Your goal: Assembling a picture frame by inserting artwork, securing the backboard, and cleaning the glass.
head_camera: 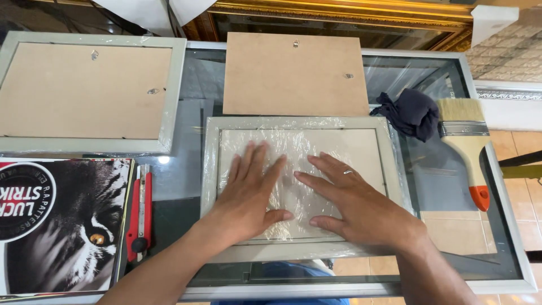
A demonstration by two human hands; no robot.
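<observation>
Left hand: the left hand (248,189) lies flat with fingers spread and the palm down on the plastic-wrapped picture frame (300,189), thumb out toward the right; it grasps nothing.
Right hand: the right hand (353,200) lies flat beside it, fingers spread and pointing up-left, a ring on one finger; it holds nothing.
Frame: grey, face down at the middle of the glass surface (435,169), covered in crinkled clear film.
Backing board: a brown backing board (293,73) lies just beyond the frame, its near edge touching or nearly touching it.
Second frame: another grey frame (90,90) with its brown back up lies at far left.
Print: a black-and-white tiger poster (62,226) sits at near left.
Cutter: a red utility knife (140,214) lies between poster and wrapped frame.
Right side: a dark cloth (412,113) and a wide paintbrush (466,141) with an orange-tipped handle.
</observation>
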